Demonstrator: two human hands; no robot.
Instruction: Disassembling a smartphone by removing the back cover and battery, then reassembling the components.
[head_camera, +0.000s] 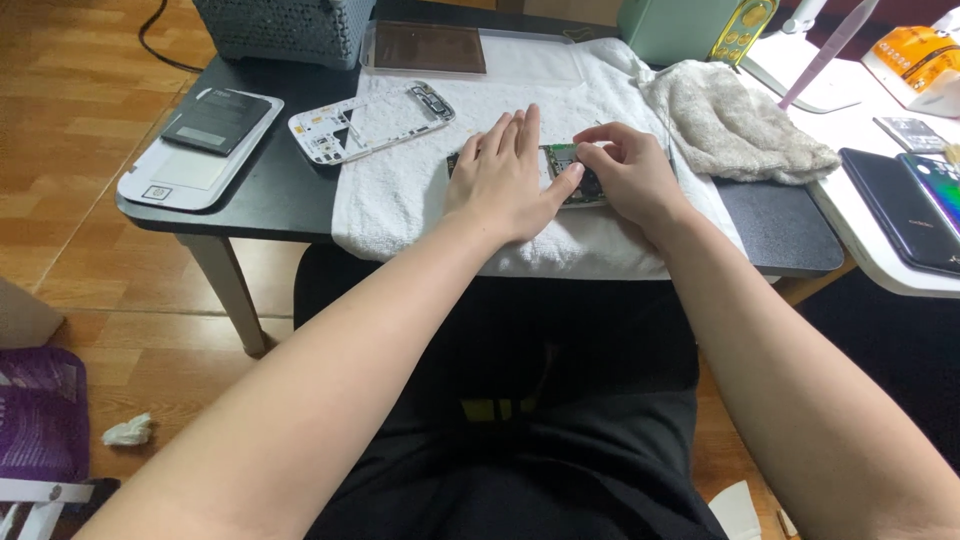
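Note:
An opened phone body with a green circuit board (566, 160) lies on a white towel (420, 200) on the black table (275, 195). My left hand (505, 175) lies flat on it, fingers together, covering most of its left part. My right hand (628, 172) rests on its right end, fingertips pinched on a small part at the board's top edge. What the fingers pinch is too small to tell.
A white phone frame (368, 122) lies on the towel's left. A white back cover with a black battery (200, 145) sits at the table's left end. A grey cloth (740, 125), dark phones (905, 200) and a grey basket (285, 28) surround the work area.

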